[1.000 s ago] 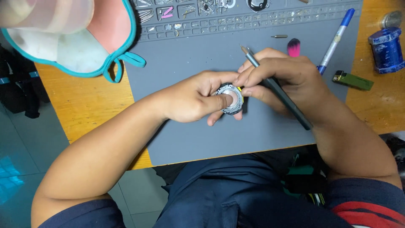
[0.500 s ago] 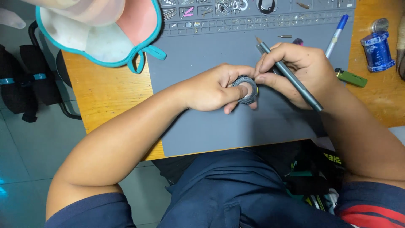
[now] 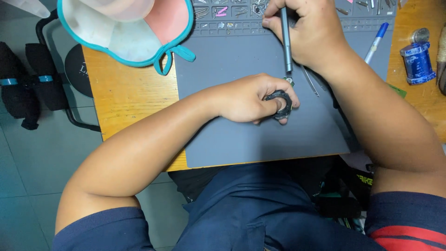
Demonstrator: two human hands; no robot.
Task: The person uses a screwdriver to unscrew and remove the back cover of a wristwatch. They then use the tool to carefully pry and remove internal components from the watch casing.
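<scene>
Grey mat (image 3: pixel 260 139) on worktop carries the dark ring part (image 3: pixel 280 103), pinched by left hand (image 3: pixel 248 98). Right hand (image 3: pixel 304 32) grips slim tool (image 3: pixel 286 39), tip just above ring. Advise: hold ring flat, tool upright, light pressure.

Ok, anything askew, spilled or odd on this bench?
Nothing spilled or damaged. The left hand pins a dark ring-shaped part on the grey mat; the right hand holds a slim grey tool. One oddity: a teal-edged bib overhangs the table's far-left corner.
</scene>
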